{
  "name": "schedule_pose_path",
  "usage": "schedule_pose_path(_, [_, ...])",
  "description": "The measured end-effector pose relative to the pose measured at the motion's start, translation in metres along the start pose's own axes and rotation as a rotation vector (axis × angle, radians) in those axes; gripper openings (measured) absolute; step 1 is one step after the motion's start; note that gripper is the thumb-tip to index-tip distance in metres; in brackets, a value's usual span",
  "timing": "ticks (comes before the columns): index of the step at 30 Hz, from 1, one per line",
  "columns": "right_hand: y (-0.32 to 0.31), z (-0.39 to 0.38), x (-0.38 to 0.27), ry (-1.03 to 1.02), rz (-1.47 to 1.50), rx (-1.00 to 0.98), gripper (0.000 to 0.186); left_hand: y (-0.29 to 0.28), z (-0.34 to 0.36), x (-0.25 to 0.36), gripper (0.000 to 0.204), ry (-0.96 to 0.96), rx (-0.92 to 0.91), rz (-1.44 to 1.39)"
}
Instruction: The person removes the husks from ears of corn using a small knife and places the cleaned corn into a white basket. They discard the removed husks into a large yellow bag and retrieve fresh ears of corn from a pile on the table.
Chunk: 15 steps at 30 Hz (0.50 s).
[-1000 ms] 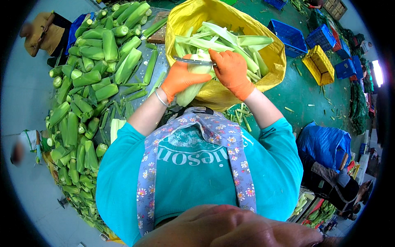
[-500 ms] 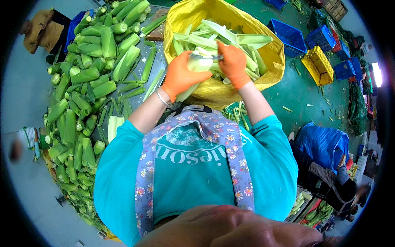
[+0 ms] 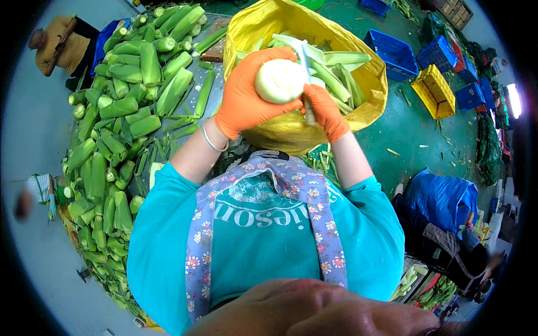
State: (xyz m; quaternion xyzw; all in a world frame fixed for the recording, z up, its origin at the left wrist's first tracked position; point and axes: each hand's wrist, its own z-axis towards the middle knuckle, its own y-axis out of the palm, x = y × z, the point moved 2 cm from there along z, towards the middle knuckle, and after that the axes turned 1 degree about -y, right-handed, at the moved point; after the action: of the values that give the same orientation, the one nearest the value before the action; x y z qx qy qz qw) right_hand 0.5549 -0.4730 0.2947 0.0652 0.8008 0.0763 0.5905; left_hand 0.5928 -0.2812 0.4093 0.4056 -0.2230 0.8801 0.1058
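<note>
My left hand [image 3: 246,95], in an orange glove, wraps round a pale ear of corn [image 3: 279,82], its round cream-coloured end turned up. Against the right side of that ear stands the thin, blurred blade of a knife [image 3: 305,59]. My right hand [image 3: 324,111], also gloved in orange, grips the knife low down, close to the corn; its fingers partly hide the handle. Both hands are over the near part of a yellow woven sack [image 3: 370,106], which holds pale green husk leaves [image 3: 336,78].
On my left, a large heap of green corn ears [image 3: 120,103] covers a grey table [image 3: 193,92]. Blue crates [image 3: 392,53] and a yellow crate [image 3: 434,92] stand on the green floor to the right. Another person [image 3: 448,246] is at the lower right, beside a blue sack [image 3: 440,196].
The corn has tipped up and come nearer, its round end now facing up. My right hand has moved down, and the blade now stands upright along the ear's right side.
</note>
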Motion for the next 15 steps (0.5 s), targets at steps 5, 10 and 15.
schedule_pose_path(5, [0.047, -0.012, -0.023, -0.103, 0.602, 0.008, 0.043, 0.009, 0.005, 0.022, 0.075, 0.344, -0.193, 0.342])
schedule_pose_path(10, [0.019, 0.009, -0.003, -0.170, 0.710, 0.022, 0.044, -0.010, -0.045, -0.032, 0.076, -0.051, -0.241, 0.481])
schedule_pose_path(15, [0.059, -0.025, -0.039, -0.358, 0.088, 0.104, 0.059, -0.010, -0.060, -0.045, 0.093, -0.593, -0.151, -0.415])
